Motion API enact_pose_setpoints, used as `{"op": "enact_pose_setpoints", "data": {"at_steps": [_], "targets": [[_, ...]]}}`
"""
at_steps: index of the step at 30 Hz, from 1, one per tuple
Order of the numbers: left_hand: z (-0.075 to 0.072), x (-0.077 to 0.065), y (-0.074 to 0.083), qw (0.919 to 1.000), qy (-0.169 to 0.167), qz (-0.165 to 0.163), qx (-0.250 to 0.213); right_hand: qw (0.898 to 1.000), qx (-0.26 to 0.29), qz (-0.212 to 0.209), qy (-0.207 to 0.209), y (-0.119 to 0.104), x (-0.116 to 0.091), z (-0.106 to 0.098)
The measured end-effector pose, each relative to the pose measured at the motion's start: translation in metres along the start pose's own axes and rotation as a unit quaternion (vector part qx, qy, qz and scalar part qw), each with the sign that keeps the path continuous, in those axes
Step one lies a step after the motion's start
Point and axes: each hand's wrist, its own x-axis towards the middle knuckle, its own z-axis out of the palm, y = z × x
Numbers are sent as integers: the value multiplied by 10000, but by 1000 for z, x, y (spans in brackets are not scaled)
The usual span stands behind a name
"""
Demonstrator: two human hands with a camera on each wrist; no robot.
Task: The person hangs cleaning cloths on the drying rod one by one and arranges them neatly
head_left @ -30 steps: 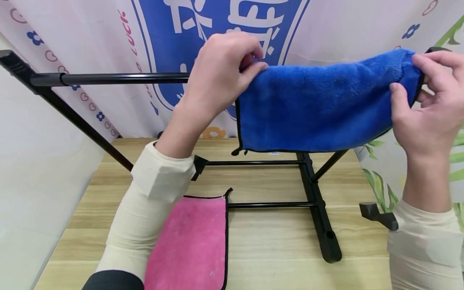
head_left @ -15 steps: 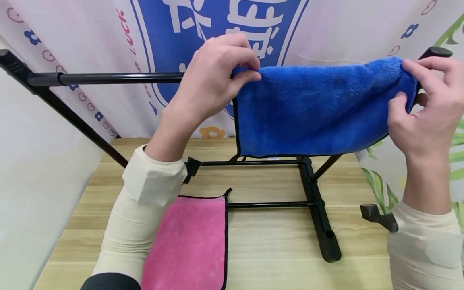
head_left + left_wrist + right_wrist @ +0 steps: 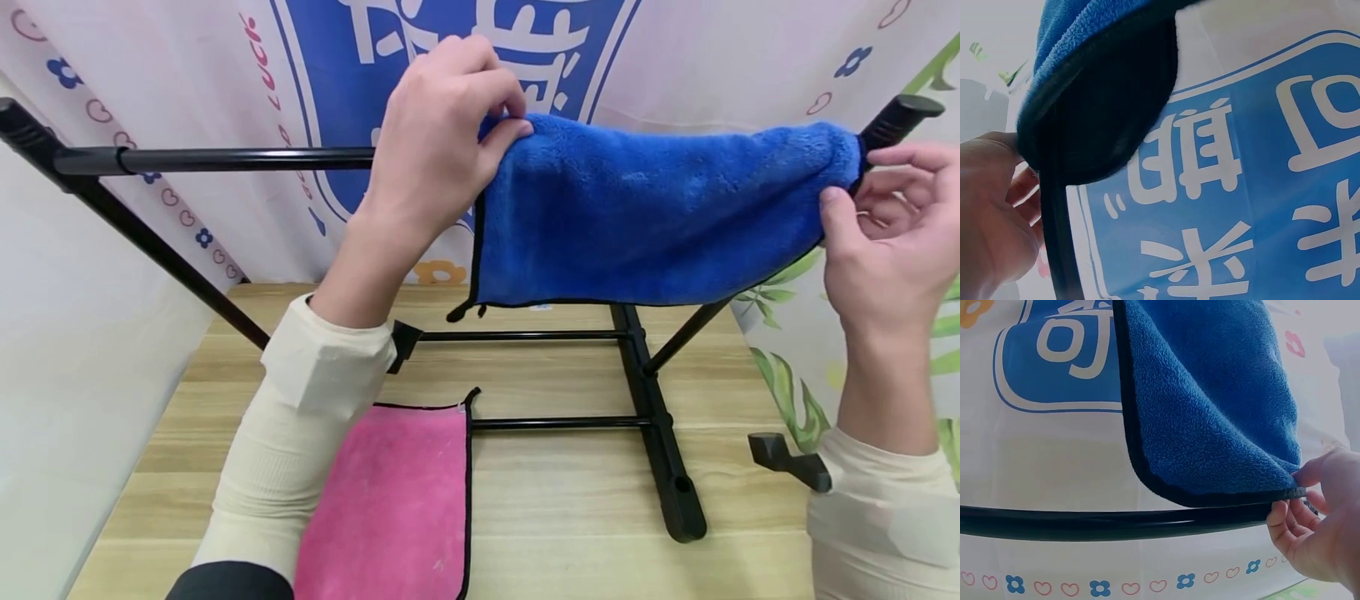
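A blue plush towel (image 3: 645,221) with black edging hangs folded over the black top bar (image 3: 247,159) of a rack. At its upper left corner my left hand (image 3: 446,133) pinches the cloth between thumb and fingers. My right hand (image 3: 896,225) pinches the towel's right edge, close to the rack's right upright. In the right wrist view, the hand (image 3: 1335,519) grips the black-edged end of the towel (image 3: 1204,419) beside the bar (image 3: 1097,524). The left wrist view has the hand (image 3: 991,212) at the towel's edge (image 3: 1085,37); its fingertips are mostly hidden there.
Below lies a pink towel (image 3: 405,500) with black edging, partly behind my left forearm. The rack's lower rails (image 3: 555,423) and black foot (image 3: 663,450) stand on a wooden tabletop (image 3: 570,508). A printed curtain (image 3: 675,67) hangs behind.
My left hand has shifted slightly left and up, taking the towel's left edge with it. My right hand has dropped a little, and more of the rack's right end shows.
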Motion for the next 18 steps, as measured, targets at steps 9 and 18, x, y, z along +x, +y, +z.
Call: {"op": "enact_pose_setpoints", "data": {"at_steps": [9,18], "targets": [[-7,-13,-1,9997,-121,162,-149,9969,750,-244,-30,10,-4,-3],[-26,-23,-12,9936,-907,272,-623,9800,1958,-317,-135,13,-3,-1]]}}
